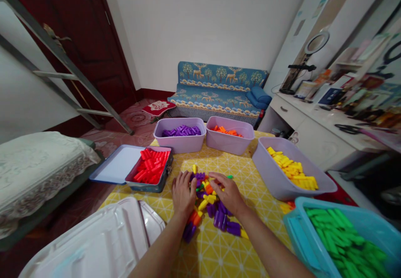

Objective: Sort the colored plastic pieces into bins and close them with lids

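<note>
Head view, looking down past two bare forearms: a loose pile of small plastic blocks (210,198), in purple, yellow, orange and green, lies on a desk (216,255) spread with a yellow patterned cloth. The pile sits between the hands and runs toward the wearer's body, its longer direction roughly in line with the forearms. Both hands are at its edges, and neither is clearly the nearer one.

The left hand (183,192) rests palm down along the left edge, fingers slightly parted and loosely stretched, thumb over the nearest pieces. The right hand (228,192) arches over the right edge, thumb and fingers apart and a little bent. Both look relaxed rather than clenched, and no block shows gripped in either; the undersides of the palms are hidden.

Closer to the body than the right hand, a clump of purple blocks (221,219) lies near that wrist. A short run of orange and purple blocks (194,219) lies beside the left wrist.

Left of the left hand is an open tin (162,183) of red blocks. Beyond the hands stand a purple-filled tub (180,145) and an orange-filled tub (230,145). Right of the right hand are a yellow-filled tub (266,175) and, closer to the body, a blue tub (302,232) of green blocks.
</note>
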